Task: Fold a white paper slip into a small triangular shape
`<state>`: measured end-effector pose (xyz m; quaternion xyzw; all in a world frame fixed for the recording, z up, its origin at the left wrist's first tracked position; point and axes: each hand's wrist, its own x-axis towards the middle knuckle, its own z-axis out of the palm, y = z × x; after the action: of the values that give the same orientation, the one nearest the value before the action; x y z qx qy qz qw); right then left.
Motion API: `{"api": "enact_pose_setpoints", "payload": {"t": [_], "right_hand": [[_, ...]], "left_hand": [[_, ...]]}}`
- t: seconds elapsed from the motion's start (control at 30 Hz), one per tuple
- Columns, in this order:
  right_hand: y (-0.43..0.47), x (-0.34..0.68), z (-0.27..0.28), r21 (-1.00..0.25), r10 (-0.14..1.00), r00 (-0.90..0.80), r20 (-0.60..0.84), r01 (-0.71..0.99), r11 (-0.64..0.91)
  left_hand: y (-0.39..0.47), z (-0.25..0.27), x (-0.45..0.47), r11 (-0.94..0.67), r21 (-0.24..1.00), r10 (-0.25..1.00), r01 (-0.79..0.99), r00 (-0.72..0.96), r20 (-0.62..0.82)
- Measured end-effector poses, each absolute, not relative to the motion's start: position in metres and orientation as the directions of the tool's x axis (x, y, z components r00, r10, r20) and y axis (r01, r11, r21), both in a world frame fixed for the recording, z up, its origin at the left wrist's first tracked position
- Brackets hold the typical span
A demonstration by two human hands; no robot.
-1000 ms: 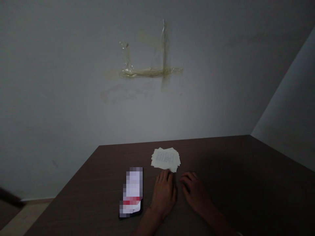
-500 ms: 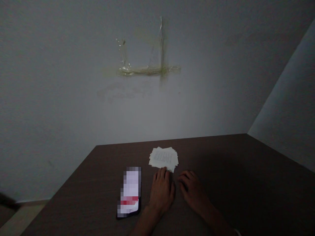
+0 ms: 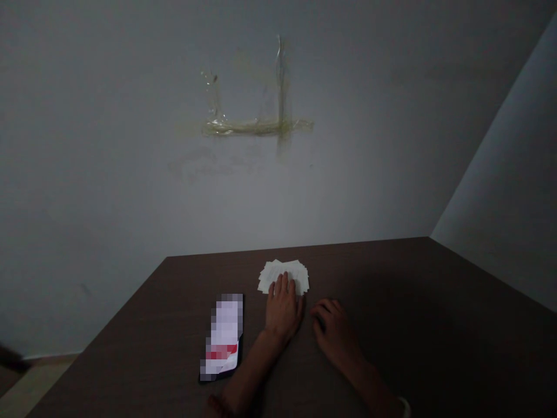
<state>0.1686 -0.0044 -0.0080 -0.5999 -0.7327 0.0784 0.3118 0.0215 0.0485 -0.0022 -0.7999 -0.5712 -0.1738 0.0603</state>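
Note:
A loose, fanned stack of white paper slips (image 3: 265, 280) lies on the dark brown table. Fingers stretched out, my left hand (image 3: 284, 306) rests over the near part of the stack, palm down, its fingertips on the top slip. Faint print shows on the papers, too blurred to read. My right hand (image 3: 334, 328) lies on the table just right of the stack, apart from it, with nothing in it. Its fingers are loosely curved, with a gap between thumb and forefinger.
A smartphone (image 3: 224, 331) with a lit, blurred screen lies to the left of my left forearm. The table (image 3: 143, 325) meets a grey wall (image 3: 357, 174) at its back edge. Old yellowed tape (image 3: 252, 128) sticks to that wall.
My left hand has slid forward from the near edge of the papers onto them. The right hand stays nearly where it was. The whole view has shifted slightly.

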Motion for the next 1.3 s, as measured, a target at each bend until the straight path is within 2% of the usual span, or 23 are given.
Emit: {"api": "enact_pose_setpoints", "payload": {"t": [0.27,0.97,1.3], "right_hand": [[-0.004,0.169,-0.007,-0.498,0.919,-0.074,0.387,0.822,0.276],[-0.005,0.171,-0.006,-0.499,0.920,-0.079,0.384,0.820,0.279],[-0.006,0.171,-0.006,-0.526,0.917,-0.073,0.391,0.801,0.287]], "left_hand": [[0.055,-0.001,0.020,-0.359,0.122,0.912,0.926,0.319,0.259],[0.046,0.013,0.012,-0.396,0.151,0.901,0.906,0.352,0.252],[0.035,0.019,0.006,-0.409,0.121,0.905,0.904,0.385,0.181]]}}
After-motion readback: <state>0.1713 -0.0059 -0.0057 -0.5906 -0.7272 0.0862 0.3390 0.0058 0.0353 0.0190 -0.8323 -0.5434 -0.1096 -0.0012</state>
